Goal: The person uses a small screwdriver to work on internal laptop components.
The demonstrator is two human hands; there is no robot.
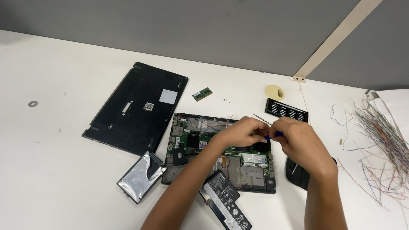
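Base cover [136, 108] left of open laptop [221, 153], RAM stick [202, 94] behind, battery [226, 205] in front, wires [381, 140] far right.

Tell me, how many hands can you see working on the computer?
2. The left hand and the right hand meet over the opened laptop, pinching a blue-handled tool between them. No other hands show.

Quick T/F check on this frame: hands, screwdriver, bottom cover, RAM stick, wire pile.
1. Both hands meet over the opened laptop. True.
2. The blue-handled screwdriver lies alone on the table. False: it is held between the hands.
3. The black bottom cover lies left of the laptop. True.
4. The green memory stick sits in the laptop. False: it lies on the table behind it.
5. The loose wires are piled at the left. False: at the right.
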